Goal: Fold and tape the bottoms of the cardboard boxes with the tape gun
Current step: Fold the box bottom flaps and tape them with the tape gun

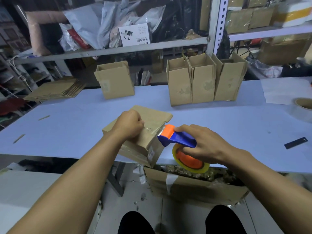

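I see a pale blue table (pixel 70 125) running across the middle of the frame, metal shelving (pixel 118 48) behind it stuffed with bags and cartons. At centre, the cardboard box (pixel 143 141) lies on the table's near edge, bottom flaps folded up. My left hand (pixel 129 124) is curled into a fist, pressing a strip of clear tape onto the box. My right hand (pixel 204 146) grips the blue and orange tape gun (pixel 175 137), its blade end touching the box's right edge. Four open boxes (pixel 202 81) stand upright along the far side. Flat cardboard (pixel 55 90) is stacked at the left. A tape roll (pixel 302 108) sits at the right edge, a dark blade (pixel 295 143) below it.
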Motion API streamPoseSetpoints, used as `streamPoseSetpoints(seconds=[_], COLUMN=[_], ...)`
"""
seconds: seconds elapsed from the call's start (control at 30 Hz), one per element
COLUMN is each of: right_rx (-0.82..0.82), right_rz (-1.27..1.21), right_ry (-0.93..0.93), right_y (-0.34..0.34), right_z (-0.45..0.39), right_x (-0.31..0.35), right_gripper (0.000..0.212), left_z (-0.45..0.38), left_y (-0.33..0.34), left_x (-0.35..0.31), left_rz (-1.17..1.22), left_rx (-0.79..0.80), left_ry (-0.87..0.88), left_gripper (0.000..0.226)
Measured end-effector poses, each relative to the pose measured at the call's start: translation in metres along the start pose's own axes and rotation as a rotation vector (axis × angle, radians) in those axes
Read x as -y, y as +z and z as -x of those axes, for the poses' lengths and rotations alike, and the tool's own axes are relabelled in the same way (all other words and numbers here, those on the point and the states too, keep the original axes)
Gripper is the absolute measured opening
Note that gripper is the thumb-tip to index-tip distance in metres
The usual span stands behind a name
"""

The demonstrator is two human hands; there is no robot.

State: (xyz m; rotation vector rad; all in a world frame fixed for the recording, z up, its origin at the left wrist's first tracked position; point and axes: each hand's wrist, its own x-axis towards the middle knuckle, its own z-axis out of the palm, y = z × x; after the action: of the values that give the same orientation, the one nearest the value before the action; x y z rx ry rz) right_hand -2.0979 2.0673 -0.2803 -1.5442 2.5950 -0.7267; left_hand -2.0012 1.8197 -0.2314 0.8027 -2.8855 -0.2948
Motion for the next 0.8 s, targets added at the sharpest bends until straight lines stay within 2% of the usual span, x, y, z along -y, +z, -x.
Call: streamPoseSetpoints(seconds=[0.17, 0.3, 0.37, 0.47, 0.5, 0.53, 0.6, 0.63, 0.7, 0.8], right_rx=[0.021, 0.045, 0.056, 0.068, 0.075, 0.086, 0.105, 0.114, 0.124, 0.06], right_rz=[0.066, 0.098, 0.131, 0.19, 0.208, 0.224, 0.241, 0.236, 0.189, 0.115], right_ry=[-0.004, 0.014, 0.026, 0.019, 0.015, 0.016, 0.026, 0.031, 0.054, 0.093], right_y=[-0.001, -0.002, -0.003, -0.004, -0.004, -0.005, -0.007, -0.007, -0.004, 0.004], right_z=[-0.005, -0.005, -0.005, -0.007, -0.009, -0.011, -0.015, -0.017, -0.018, -0.018], right_x=[0.006, 0.01, 0.012, 0.016, 0.018, 0.02, 0.022, 0.023, 0.027, 0.029], right_gripper=[0.055, 0.054, 0.052, 0.051, 0.051, 0.051, 0.052, 0.051, 0.049, 0.05], left_z=[0.008, 0.011, 0.012, 0.021, 0.025, 0.029, 0.035, 0.036, 0.039, 0.042], left_y=[0.012, 0.001, 0.001, 0.003, 0.002, 0.0, 0.001, 0.005, 0.013, 0.021], left_x=[-0.005, -0.005, 0.002, 0.003, 0.0, -0.002, -0.006, -0.005, -0.004, -0.006], left_rz=[-0.186, -0.154, -0.108, 0.137, 0.236, 0.293, 0.189, 0.085, -0.014, -0.057], left_rx=[-0.146, -0.146, -0.157, -0.244, -0.196, -0.079, 0.178, 0.247, 0.271, 0.219], left_ry=[0.049, -0.12, -0.129, 0.08, 0.153, 0.217, 0.336, 0.369, 0.371, 0.337], left_gripper=[0.024, 0.069, 0.068, 0.051, 0.049, 0.05, 0.062, 0.07, 0.079, 0.081])
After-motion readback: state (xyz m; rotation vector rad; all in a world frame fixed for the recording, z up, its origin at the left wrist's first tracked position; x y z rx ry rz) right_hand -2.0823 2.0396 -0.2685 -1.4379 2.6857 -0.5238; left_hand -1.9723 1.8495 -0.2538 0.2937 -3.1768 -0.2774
